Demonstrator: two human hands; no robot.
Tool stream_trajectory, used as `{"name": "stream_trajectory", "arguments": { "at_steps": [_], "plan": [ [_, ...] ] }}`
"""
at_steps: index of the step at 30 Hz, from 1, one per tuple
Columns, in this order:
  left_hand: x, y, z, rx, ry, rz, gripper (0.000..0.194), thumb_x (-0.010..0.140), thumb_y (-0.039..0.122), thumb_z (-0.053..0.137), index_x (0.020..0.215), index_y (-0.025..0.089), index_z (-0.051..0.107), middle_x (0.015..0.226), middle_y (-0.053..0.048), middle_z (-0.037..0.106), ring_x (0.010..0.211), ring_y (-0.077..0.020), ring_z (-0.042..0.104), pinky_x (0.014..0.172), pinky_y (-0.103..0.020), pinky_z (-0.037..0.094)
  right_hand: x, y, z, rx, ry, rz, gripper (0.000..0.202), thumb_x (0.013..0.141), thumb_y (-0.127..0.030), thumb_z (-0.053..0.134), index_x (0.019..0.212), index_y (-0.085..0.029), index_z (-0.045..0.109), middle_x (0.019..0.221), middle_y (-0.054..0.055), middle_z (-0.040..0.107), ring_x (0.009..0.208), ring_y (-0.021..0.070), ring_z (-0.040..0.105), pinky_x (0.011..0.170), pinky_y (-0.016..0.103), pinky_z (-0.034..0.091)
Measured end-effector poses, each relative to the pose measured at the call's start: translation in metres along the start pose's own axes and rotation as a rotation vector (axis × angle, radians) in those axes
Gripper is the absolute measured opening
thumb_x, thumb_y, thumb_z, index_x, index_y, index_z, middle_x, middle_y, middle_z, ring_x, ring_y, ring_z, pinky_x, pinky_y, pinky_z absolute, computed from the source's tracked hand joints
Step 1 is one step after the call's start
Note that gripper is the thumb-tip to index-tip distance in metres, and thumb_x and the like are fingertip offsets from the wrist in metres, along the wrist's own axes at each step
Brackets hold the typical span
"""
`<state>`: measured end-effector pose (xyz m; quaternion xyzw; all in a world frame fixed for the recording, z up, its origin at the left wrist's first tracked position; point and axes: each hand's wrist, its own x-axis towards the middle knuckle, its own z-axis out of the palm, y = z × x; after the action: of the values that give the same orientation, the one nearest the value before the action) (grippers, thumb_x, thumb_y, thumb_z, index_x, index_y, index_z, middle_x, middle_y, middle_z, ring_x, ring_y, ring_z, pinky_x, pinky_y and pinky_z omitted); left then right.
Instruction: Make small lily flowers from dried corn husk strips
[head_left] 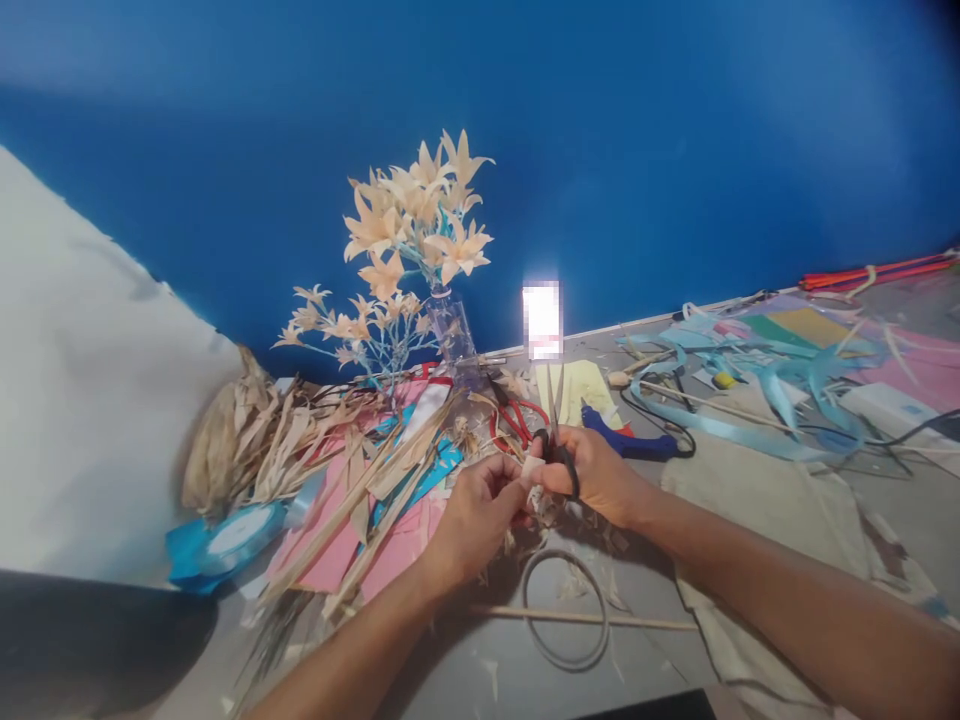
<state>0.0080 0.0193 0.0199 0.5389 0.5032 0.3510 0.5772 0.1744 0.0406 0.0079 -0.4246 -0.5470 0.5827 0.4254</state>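
My left hand (pixel 484 505) is closed in a pinch on a small pale piece of dried husk (pixel 532 470). Beside it, my right hand (pixel 592 472) has black-handled scissors (pixel 556 405) hooked in its fingers, the blades pointing up and away from the piece. The right thumb and fingertip also touch the pale piece. Below both hands, a coil of grey wire (pixel 566 610) lies across a thin wooden stick (pixel 649 622) on the table. Red-handled pliers (pixel 517 415) rest just behind the hands.
Peach husk flowers (pixel 420 215) stand in a clear bottle (pixel 452 335) by the blue wall. A blue glue gun (pixel 630 437) lies right of the scissors. Dried husks (pixel 292 430) and a blue ribbon roll (pixel 240 530) are at left; beige cloth (pixel 765 500) lies at right.
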Motion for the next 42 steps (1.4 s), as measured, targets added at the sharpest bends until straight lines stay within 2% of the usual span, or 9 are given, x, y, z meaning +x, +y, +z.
{"name": "stream_trajectory", "arguments": {
  "at_steps": [8,12,18,21,24,29,35,39,42],
  "plan": [
    [0.006,-0.022,-0.001,-0.018,0.011,-0.070,0.020,0.070,0.033,0.067,0.063,0.019,0.057,0.048,0.001,0.057,0.042,-0.0106,0.050,0.044,-0.022,0.036,-0.002,0.015,0.001,-0.337,0.025,-0.102,0.011,0.068,-0.021,0.070,0.074,-0.019,0.061,0.062,-0.003,0.057,0.055,0.0112,0.044,0.049,0.023,0.034],
    [0.007,-0.021,-0.005,-0.052,0.005,-0.107,0.014,0.068,0.028,0.064,0.062,0.020,0.054,0.046,0.003,0.055,0.037,-0.0097,0.047,0.040,-0.022,0.034,0.005,0.010,-0.010,-0.244,0.056,-0.070,0.016,0.071,-0.029,0.071,0.081,-0.019,0.062,0.068,-0.001,0.061,0.059,0.0137,0.050,0.054,0.025,0.040],
    [0.006,-0.027,-0.007,0.084,0.028,-0.038,0.025,0.075,0.035,0.063,0.057,0.020,0.054,0.045,0.003,0.051,0.039,-0.0094,0.042,0.041,-0.023,0.028,0.006,0.008,-0.010,-0.210,-0.065,0.005,0.025,0.070,-0.027,0.074,0.092,-0.019,0.064,0.083,0.003,0.067,0.071,0.0177,0.059,0.063,0.028,0.046],
    [0.003,-0.030,-0.003,0.196,0.047,0.022,0.032,0.082,0.040,0.057,0.057,0.019,0.058,0.046,0.003,0.050,0.044,-0.0108,0.041,0.044,-0.025,0.027,-0.001,0.015,0.000,-0.368,-0.018,-0.072,0.016,0.071,-0.023,0.069,0.085,-0.019,0.063,0.075,0.001,0.065,0.064,0.0161,0.055,0.059,0.027,0.042],
    [0.004,-0.031,0.001,0.282,0.069,0.081,0.030,0.080,0.031,0.054,0.052,0.020,0.054,0.049,0.002,0.049,0.050,-0.0126,0.044,0.048,-0.026,0.028,-0.007,0.017,0.006,-0.535,0.028,-0.210,0.011,0.066,-0.016,0.066,0.073,-0.020,0.058,0.069,0.000,0.062,0.062,0.0155,0.052,0.057,0.026,0.037],
    [0.005,-0.025,-0.006,0.357,0.093,0.044,0.025,0.073,0.022,0.050,0.048,0.020,0.052,0.046,0.002,0.047,0.050,-0.0133,0.046,0.049,-0.026,0.031,-0.009,0.009,0.004,-0.611,0.112,-0.331,0.011,0.067,-0.016,0.065,0.070,-0.020,0.056,0.066,-0.001,0.061,0.060,0.0144,0.051,0.057,0.024,0.038],
    [0.002,-0.019,-0.012,0.098,-0.071,0.020,0.020,0.076,0.029,0.050,0.081,0.017,0.066,0.067,-0.002,0.064,0.058,-0.0166,0.057,0.050,-0.025,0.037,-0.008,0.004,0.001,-0.568,0.120,-0.327,0.002,0.076,-0.020,0.058,0.075,-0.019,0.056,0.070,0.001,0.063,0.063,0.0148,0.056,0.059,0.024,0.042],
    [0.001,-0.022,-0.002,0.377,0.050,0.109,0.028,0.080,0.027,0.045,0.053,0.019,0.049,0.050,0.001,0.049,0.050,-0.0129,0.045,0.051,-0.027,0.029,-0.011,0.009,0.005,-0.661,0.071,-0.318,0.006,0.072,-0.018,0.060,0.071,-0.019,0.054,0.067,0.000,0.060,0.061,0.0135,0.052,0.056,0.023,0.038],
    [0.002,-0.022,0.000,0.622,0.160,0.166,0.027,0.076,0.020,0.044,0.050,0.020,0.040,0.050,0.001,0.045,0.052,-0.0128,0.041,0.053,-0.029,0.024,-0.012,0.009,0.007,-0.674,0.115,-0.340,0.008,0.070,-0.017,0.060,0.070,-0.020,0.052,0.066,-0.001,0.059,0.060,0.0129,0.051,0.056,0.022,0.038]
  ]
}}
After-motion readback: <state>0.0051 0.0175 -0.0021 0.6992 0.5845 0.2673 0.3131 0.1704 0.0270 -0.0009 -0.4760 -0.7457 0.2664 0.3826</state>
